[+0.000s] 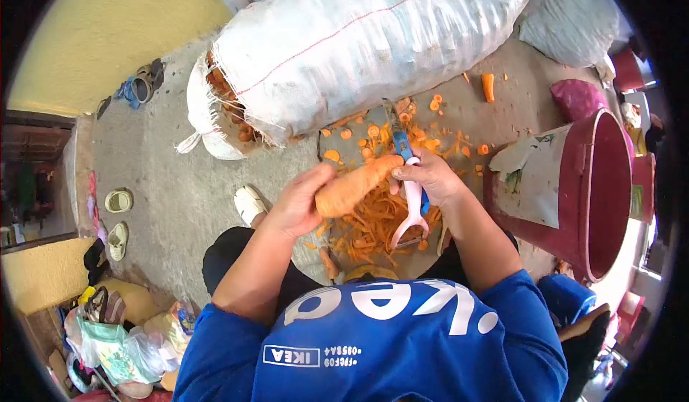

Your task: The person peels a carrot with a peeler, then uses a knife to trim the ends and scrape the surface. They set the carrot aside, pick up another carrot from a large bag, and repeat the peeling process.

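- My left hand (298, 200) is gripping the carrot (353, 189).
- My right hand (434, 177) is grasping a pink peeler (413, 200) and blue tool (401, 144).
- The carrot is spanning between both hands.

The grey concrete floor (165, 165) is covered at its middle by a loose heap of thin orange carrot peelings (377, 219) and scattered round orange carrot slices (373, 131), while a bulging white woven sack (373, 43), a dark red plastic bin (572, 208) and two pale-green clogs (118, 240) are borne around them.

Yellow wall (122, 32) at upper left — grey concrete floor (176, 180) beside it.
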`<state>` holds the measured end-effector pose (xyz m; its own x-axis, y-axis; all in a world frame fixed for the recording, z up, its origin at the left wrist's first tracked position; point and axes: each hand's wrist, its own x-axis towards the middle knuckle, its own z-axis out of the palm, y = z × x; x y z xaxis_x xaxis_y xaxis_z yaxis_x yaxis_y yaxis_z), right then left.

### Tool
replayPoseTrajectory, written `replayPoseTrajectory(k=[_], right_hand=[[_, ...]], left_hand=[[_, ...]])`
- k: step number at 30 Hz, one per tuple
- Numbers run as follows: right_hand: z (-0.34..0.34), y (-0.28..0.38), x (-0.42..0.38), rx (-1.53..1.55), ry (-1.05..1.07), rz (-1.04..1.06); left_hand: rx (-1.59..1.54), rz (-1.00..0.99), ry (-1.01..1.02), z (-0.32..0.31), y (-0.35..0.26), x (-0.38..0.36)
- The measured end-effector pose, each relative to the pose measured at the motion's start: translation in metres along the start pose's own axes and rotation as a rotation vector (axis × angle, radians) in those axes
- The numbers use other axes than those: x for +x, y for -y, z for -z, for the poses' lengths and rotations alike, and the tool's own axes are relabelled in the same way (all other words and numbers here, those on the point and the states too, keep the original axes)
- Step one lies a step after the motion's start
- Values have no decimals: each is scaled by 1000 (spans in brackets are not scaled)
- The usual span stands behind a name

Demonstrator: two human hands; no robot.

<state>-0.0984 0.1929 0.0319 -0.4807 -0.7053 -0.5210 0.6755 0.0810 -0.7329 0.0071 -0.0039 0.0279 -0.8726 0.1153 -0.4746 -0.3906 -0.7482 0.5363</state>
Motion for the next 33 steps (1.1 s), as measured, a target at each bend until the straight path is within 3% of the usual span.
replayPoseTrajectory(k=[3,5,6,8,11,12,14,17,18,20,22,25,27,28,30,33], right_hand=[[2,-8,7,-218,-17,48],[2,-1,10,-459,-106,8],[3,3,12,-621,-311,158],[7,19,13,-495,-698,218],[8,11,18,186,-545,346],[-3,7,20,249,-512,326],[-23,-5,20,234,-486,258],[-20,-11,25,145,-553,264],[-10,-11,30,99,-589,263],[36,-9,46,234,-797,295],[74,0,51,47,-1062,535],[71,5,37,147,-974,543],[33,-5,34,208,-850,516],[10,-8,27,238,-694,364],[-23,-26,20,215,-541,298],[-8,-30,30,136,-593,308]], left_hand=[[105,407,175,-7,3,4],[75,405,98,-6,14,9],[29,405,47,-2,18,13],[-87,401,17,13,28,24],[-174,358,7,23,41,31],[-203,362,-58,13,41,30],[-259,368,-191,-13,40,25],[-118,414,-196,-13,42,21],[55,351,-131,-10,44,19],[101,399,-107,-5,47,15],[138,423,-35,3,49,14],[90,364,-51,1,42,11],[32,336,-96,-4,37,13],[-2,326,-122,-6,37,12],[-115,424,-199,-11,35,14],[-111,442,-188,-4,45,16]])
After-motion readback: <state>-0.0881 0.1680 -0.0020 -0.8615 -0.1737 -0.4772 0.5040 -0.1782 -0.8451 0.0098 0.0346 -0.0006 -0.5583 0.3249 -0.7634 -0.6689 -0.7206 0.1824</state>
